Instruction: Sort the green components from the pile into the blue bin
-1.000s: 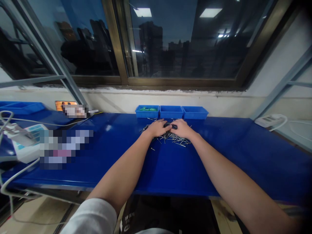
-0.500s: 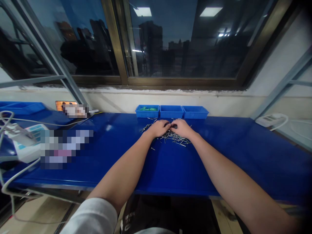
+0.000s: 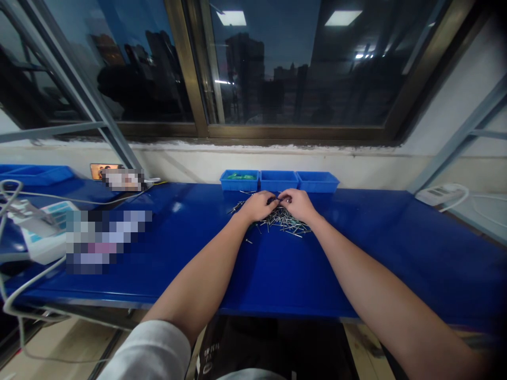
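A loose pile of thin silver metal pins [image 3: 288, 220], like nails or rivets, lies on the blue table [image 3: 277, 279]. My left hand [image 3: 259, 206] is over the pile's left side, fingers curled inward, thumb towards the other hand. Facing it, my right hand [image 3: 297, 203] is closed over the right side, thumb and fingertips drawn together. The fingertips of both hands nearly meet above the pins. What they hold is too small and hidden to make out. One stray pin [image 3: 249, 241] lies apart, nearer to me.
Behind the pile, three blue bins stand against the wall: a left bin [image 3: 240, 184] with green packets, a middle bin [image 3: 279, 183] and a right bin [image 3: 317, 184]. A white device [image 3: 49, 232] with cables is at left. A white power strip [image 3: 439, 194] lies far right.
My right hand has lifted and tilted slightly, its fingertips parting a little from my left hand's. My left hand has barely moved.
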`<state>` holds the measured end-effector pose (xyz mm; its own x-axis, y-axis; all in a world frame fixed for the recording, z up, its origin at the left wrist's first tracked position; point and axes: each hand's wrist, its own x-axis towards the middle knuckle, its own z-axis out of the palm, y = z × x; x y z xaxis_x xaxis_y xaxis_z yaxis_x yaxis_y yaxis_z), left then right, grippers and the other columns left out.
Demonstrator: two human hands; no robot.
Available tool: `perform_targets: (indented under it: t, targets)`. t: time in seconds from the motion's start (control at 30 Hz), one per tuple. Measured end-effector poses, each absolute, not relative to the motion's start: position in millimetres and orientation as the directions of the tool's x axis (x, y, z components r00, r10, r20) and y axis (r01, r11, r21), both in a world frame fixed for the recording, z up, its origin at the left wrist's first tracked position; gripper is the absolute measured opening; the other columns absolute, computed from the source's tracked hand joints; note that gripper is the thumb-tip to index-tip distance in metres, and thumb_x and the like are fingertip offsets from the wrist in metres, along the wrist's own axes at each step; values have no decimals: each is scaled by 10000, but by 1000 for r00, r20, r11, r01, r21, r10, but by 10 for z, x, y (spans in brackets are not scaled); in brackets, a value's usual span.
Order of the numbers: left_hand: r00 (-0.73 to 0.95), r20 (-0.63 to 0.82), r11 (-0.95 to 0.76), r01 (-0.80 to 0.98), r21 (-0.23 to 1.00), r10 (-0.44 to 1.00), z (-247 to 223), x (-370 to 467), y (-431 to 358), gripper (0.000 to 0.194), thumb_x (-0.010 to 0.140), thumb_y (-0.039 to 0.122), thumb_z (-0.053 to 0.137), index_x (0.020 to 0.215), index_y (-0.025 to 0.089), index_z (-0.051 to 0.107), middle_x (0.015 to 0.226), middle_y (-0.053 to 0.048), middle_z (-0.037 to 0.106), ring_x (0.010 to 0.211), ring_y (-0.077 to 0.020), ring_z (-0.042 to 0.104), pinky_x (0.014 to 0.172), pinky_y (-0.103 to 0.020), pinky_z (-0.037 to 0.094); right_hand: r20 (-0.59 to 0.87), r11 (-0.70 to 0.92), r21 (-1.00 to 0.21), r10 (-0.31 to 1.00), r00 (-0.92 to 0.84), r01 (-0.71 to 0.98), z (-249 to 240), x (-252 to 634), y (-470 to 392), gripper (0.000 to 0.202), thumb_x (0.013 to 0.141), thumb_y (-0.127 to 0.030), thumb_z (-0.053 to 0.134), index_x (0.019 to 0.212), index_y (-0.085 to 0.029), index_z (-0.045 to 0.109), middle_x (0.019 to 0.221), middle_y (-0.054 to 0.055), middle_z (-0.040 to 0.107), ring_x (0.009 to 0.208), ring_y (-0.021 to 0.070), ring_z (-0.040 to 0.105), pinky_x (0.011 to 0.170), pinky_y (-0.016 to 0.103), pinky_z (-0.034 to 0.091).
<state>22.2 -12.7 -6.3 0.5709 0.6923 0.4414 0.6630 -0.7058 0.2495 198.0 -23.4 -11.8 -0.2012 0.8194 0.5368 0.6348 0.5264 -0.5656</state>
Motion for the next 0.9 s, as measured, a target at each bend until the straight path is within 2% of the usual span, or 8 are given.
perform_targets:
  t: [0.13,0.27,0.33,0.43,0.53,0.6,0.73,0.9]
  targets:
    - [574,465,-717,661,224,674,-68,231,-126,319,862,350,436,1054,166,612,1075,-83,642,994,-212,593,872,-327,457,510,465,-716,858,-63,522,-108,1973,-220,144,646,-153,655,789,-164,667,716,26,674,662,154,626,663,283,502]
    - [602,449,-730,655,195,660,-63,242,-136,304,840,328,463,1045,167,618,1067,-81,642,985,-212,598,880,-330,460,455,429,-761,888,-70,487,-120,1967,-215,175,629,-162,664,804,-148,663,677,30,667,653,158,635,652,280,508]
    - [605,437,-726,659,195,666,-61,243,-139,303,833,326,471,1043,168,622,1064,-79,643,985,-211,598,886,-330,461,460,430,-723,884,-87,541,-113,1972,-224,165,659,-197,650,817,-153,665,714,37,677,664,154,633,662,276,505]
    - [600,432,-719,666,197,674,-60,238,-136,308,822,318,479,1054,175,622,1073,-75,641,991,-211,595,894,-329,460,502,440,-537,853,-147,720,-77,2008,-243,159,727,-254,589,833,-175,678,840,53,692,784,172,627,771,304,481]
    - [595,430,-713,672,198,679,-62,232,-127,308,816,299,475,1060,184,625,1080,-67,641,995,-204,594,905,-318,456,438,313,-310,885,-158,898,-38,2069,-246,242,728,-323,582,889,-178,690,943,94,682,952,245,586,868,366,430]
    - [591,426,-709,676,200,685,-64,230,-120,309,814,294,472,1057,183,628,1079,-65,642,1000,-201,593,913,-310,452,355,198,-226,928,-109,954,-27,2104,-236,341,714,-415,591,929,-169,689,984,129,670,992,290,567,852,396,428]
    - [590,418,-704,681,201,691,-65,231,-114,311,811,291,470,1055,184,630,1087,-62,641,1010,-200,590,921,-306,449,231,154,-255,968,-95,955,-49,2128,-196,334,723,-476,575,819,-181,699,892,119,686,874,252,612,753,335,448]
    - [595,415,-708,676,205,689,-62,230,-118,312,806,284,479,1056,180,633,1084,-68,645,1010,-207,592,920,-311,450,321,271,-381,935,-148,884,-109,2106,-174,179,701,-368,632,639,-205,674,656,60,669,650,186,605,599,272,426]
